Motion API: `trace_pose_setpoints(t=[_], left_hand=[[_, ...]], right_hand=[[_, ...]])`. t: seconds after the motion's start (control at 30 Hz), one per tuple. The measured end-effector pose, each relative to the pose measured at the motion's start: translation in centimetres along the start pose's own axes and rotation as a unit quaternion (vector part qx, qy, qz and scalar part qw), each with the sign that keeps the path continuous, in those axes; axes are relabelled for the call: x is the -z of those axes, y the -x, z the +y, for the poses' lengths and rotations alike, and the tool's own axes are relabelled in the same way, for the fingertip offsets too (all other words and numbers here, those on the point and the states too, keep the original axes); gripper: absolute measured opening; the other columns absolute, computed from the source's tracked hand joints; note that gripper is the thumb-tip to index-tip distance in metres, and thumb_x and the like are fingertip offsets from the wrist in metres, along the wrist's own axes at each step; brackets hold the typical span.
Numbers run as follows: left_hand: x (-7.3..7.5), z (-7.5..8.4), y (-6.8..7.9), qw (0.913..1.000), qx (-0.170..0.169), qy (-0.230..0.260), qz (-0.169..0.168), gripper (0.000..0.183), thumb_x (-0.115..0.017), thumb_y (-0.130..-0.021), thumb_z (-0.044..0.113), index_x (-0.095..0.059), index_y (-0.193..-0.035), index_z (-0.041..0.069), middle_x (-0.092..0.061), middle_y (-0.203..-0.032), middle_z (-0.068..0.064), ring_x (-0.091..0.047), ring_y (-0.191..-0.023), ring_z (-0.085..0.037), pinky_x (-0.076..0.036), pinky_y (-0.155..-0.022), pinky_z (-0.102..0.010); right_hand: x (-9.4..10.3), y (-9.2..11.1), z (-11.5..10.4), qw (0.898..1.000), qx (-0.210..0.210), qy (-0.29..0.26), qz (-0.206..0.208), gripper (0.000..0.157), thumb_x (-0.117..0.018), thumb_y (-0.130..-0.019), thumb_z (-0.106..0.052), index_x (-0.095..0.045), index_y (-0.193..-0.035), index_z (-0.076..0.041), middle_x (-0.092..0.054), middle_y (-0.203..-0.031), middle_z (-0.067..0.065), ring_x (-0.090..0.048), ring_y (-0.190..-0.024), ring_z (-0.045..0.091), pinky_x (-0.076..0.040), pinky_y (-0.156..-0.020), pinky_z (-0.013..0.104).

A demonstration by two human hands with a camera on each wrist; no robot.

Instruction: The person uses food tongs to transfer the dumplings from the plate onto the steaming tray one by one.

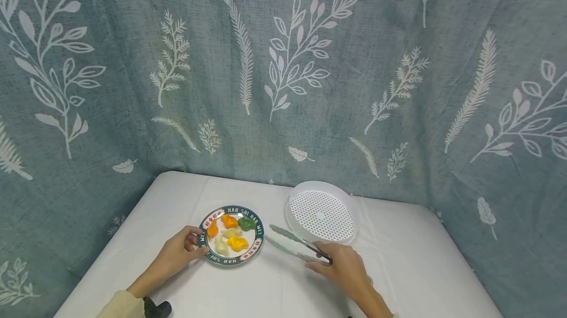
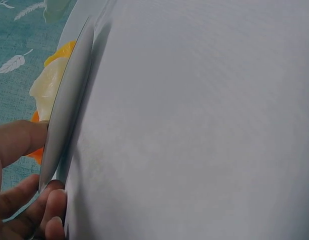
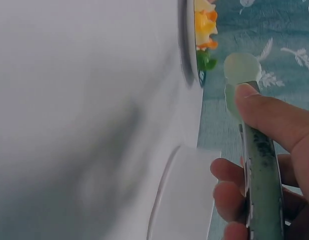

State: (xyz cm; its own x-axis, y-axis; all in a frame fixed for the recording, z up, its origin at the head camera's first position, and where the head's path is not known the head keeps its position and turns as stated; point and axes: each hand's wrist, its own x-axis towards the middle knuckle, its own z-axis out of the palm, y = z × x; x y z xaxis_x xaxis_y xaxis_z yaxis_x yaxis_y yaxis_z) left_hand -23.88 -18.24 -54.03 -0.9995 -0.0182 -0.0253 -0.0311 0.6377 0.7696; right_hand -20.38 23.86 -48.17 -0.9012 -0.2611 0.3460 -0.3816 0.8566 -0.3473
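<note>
My left hand [image 1: 174, 251] grips the left rim of a round plate [image 1: 242, 259] with a dark green patterned border. In the left wrist view, the thumb lies over the edge of the plate [image 2: 72, 100] and fingers are below it. Several small dumpling-shaped pieces lie on the plate, among them a green piece [image 1: 246, 224], a yellow piece [image 1: 237, 243] and a whitish piece [image 1: 220, 245]. My right hand [image 1: 343, 266] holds tongs [image 1: 294, 237] with pale green arms. Their spread tips point at the plate's right edge, and nothing shows between them.
Behind the tongs, a white round tray [image 1: 323, 212] with a perforated base stands near the table's back edge. White cloth covers the table [image 1: 274, 293]. A leaf-patterned curtain [image 1: 283, 86] hangs around the back and sides. A black object [image 1: 157, 308] shows by the left sleeve.
</note>
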Motion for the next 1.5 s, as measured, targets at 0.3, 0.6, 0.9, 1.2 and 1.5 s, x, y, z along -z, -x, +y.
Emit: trace_pose_setpoints(t=[0.3, 0.6, 0.9, 1.2, 1.5], left_hand=[[0.1, -0.1, 0.1, 0.9999, -0.007, 0.009, -0.002, 0.055, -0.086, -0.084, 0.027, -0.06, -0.127, 0.005, -0.059, -0.099, -0.002, -0.051, -0.084, -0.019, -0.044, -0.066, -0.03], [0.2, 0.1, 0.1, 1.0, -0.005, 0.006, -0.002, 0.055, -0.086, -0.085, 0.028, -0.06, -0.128, 0.005, -0.059, -0.099, -0.003, -0.052, -0.084, -0.018, -0.045, -0.067, -0.032], [0.2, 0.1, 0.2, 1.0, -0.003, 0.009, -0.003, 0.056, -0.086, -0.085, 0.028, -0.06, -0.128, 0.005, -0.059, -0.099, -0.002, -0.052, -0.084, -0.018, -0.045, -0.068, -0.032], [0.2, 0.2, 0.0, 1.0, 0.002, 0.008, -0.003, 0.057, -0.086, -0.084, 0.029, -0.059, -0.129, 0.005, -0.059, -0.099, -0.003, -0.052, -0.084, -0.018, -0.045, -0.068, -0.033], [0.1, 0.1, 0.0, 0.9999, 0.003, 0.011, -0.004, 0.057, -0.086, -0.084, 0.029, -0.06, -0.128, 0.005, -0.06, -0.099, -0.002, -0.054, -0.085, -0.018, -0.046, -0.069, -0.032]], right_hand=[[-2.1, -1.1, -2.2, 0.998, 0.063, 0.0, -0.032, 0.037, -0.084, -0.076, -0.054, -0.078, -0.096, -0.024, -0.049, -0.064, -0.018, -0.03, -0.058, -0.001, -0.026, -0.048, 0.022], [-2.9, -2.0, -3.3, 0.993, 0.107, 0.026, -0.036, 0.033, -0.084, -0.077, -0.055, -0.072, -0.085, -0.025, -0.047, -0.063, -0.019, -0.039, -0.058, 0.003, -0.033, -0.052, 0.024], [-3.5, -3.0, -4.5, 0.99, 0.113, 0.055, -0.062, 0.043, -0.083, -0.077, -0.057, -0.079, -0.097, -0.019, -0.046, -0.063, -0.015, -0.036, -0.058, 0.004, -0.031, -0.052, 0.023], [-3.9, -3.4, -4.9, 0.989, 0.126, 0.056, -0.055, 0.034, -0.084, -0.078, -0.052, -0.076, -0.09, -0.021, -0.038, -0.06, -0.017, -0.032, -0.055, 0.003, -0.028, -0.05, 0.023], [-4.1, -3.2, -5.1, 0.99, 0.133, 0.054, -0.017, 0.024, -0.085, -0.078, -0.045, -0.072, -0.079, -0.025, -0.039, -0.057, -0.017, -0.03, -0.052, 0.003, -0.028, -0.047, 0.022]])
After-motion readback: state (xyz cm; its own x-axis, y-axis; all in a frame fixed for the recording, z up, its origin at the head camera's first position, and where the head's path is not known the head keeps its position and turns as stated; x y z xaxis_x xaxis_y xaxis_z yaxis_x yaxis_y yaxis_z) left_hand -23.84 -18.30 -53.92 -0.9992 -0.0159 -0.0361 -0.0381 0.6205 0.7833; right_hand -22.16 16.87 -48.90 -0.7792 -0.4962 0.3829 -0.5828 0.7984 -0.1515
